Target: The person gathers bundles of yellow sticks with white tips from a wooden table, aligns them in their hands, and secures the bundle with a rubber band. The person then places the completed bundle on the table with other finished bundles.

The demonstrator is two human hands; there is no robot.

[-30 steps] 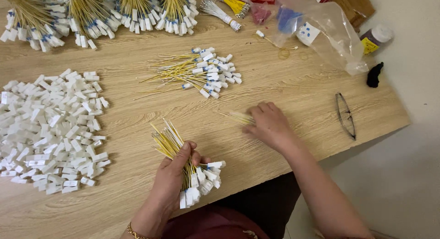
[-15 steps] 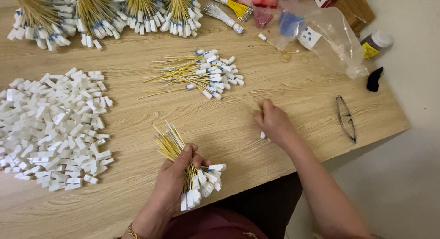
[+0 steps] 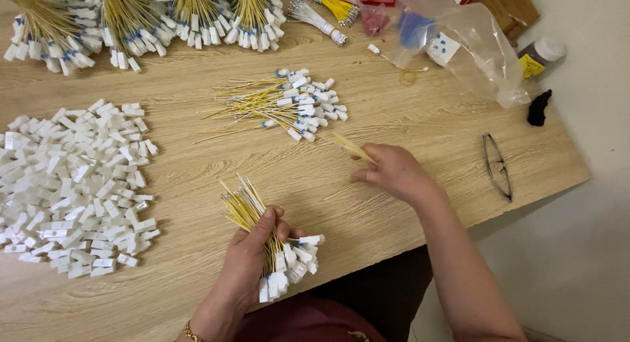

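Yellow wires with white end connectors are held as a bundle (image 3: 266, 240) in the left hand (image 3: 252, 260), low in the middle of the frame; the fingers are closed around the bundle, the bare wire ends fanning up and to the left and the white connectors hanging at the lower right. A single yellow wire (image 3: 353, 148) is pinched in the right hand (image 3: 392, 173), right of centre, with its free end pointing up and to the left. A loose pile of the same wires (image 3: 285, 106) is spread on the wooden surface (image 3: 407, 119) just above the right hand, apart from it. A broad heap of white plastic housings (image 3: 72, 184) is seen at the left of the frame. Tied bundles of wires (image 3: 144, 17) are lined along the upper edge. A clear plastic bag (image 3: 472, 43) is seen at the upper right, and a pair of glasses (image 3: 497, 166) lies folded at the right, near the edge.
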